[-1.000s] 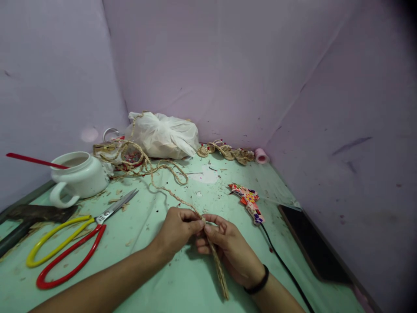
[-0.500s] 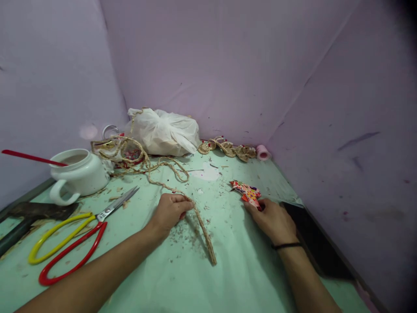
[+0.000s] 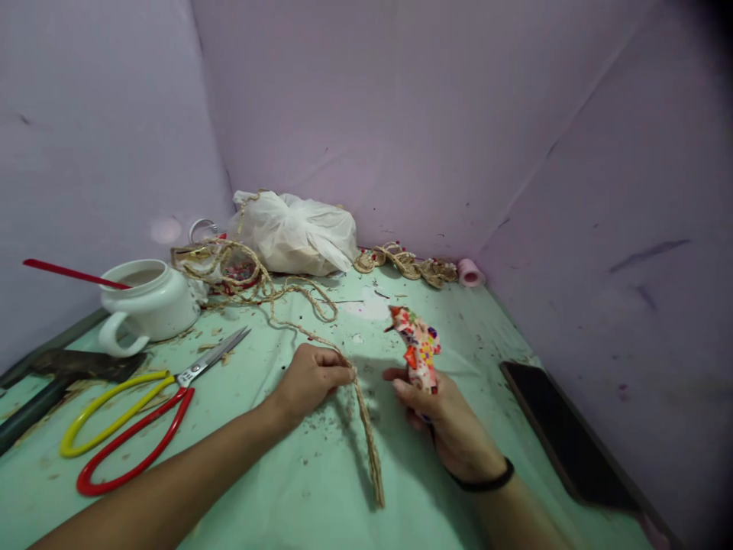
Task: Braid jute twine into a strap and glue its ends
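My left hand (image 3: 314, 384) pinches a braided straw-coloured cord (image 3: 366, 435) between thumb and finger. The cord's free end hangs toward me; its other length runs back over the table to a loose tangle. To the right, my right hand (image 3: 443, 416) is wrapped round the handle of a flower-patterned glue gun (image 3: 421, 344). Its nozzle points up and to the left, and an orange trigger shows at its front. A gap separates the glue gun from the cord. My right wrist wears a dark band.
Scissors (image 3: 186, 378) with yellow and red handles lie at left, beside a hammer (image 3: 85, 367) and a white mug (image 3: 154, 305) holding a red stick. Behind are a white plastic bag (image 3: 298, 233), woven pieces (image 3: 406, 263) and a pink roll (image 3: 470, 273). A black phone (image 3: 564, 435) lies right.
My right hand has lifted the glue gun off the table, turned it more upright and brought it left toward the cord. My left hand still pinches the cord.
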{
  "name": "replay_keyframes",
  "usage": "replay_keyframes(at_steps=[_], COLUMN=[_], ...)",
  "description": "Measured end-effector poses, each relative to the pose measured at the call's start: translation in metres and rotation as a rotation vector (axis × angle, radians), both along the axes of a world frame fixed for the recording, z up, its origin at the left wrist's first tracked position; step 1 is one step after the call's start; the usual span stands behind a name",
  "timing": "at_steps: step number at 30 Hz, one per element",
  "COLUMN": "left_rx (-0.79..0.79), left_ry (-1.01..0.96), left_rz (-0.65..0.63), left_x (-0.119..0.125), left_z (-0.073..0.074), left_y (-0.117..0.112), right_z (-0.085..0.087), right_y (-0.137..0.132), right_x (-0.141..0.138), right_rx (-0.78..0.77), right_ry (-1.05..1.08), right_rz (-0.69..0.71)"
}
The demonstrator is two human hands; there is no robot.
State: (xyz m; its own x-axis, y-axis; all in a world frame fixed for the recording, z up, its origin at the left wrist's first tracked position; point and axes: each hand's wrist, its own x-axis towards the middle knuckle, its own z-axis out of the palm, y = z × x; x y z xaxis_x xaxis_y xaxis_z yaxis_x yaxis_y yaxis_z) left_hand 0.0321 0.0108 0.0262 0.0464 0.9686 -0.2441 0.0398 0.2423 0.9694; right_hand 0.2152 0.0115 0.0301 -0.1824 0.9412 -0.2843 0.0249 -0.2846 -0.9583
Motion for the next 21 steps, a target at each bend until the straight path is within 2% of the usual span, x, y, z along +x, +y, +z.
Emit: replay_keyframes(at_steps=[3,7,14,21], left_rx=[-0.018,-0.053,-0.128,-0.182], left_ry=[-0.03,-0.084,-0.149,-0.199], left_rz=[-0.1,-0.173,-0.086,-0.046], left_x=[0.006,0.012,0.015,0.02], left_z=[0.007,0.008,-0.002,0.003], left_y=[-0.007,-0.013,-0.019,-0.026], right_z=[-0.003,-0.008,-0.013,-0.016], right_y=[-0.009,-0.01,-0.005,-0.006], right_x=[-0.02,-0.03,-0.036,-0.04], right_rx=[0.013,0.021,0.043,0.085], right_ry=[0.123,0.167,0.237,0.293], right_rz=[0.02,0.078,-0.01,-0.07])
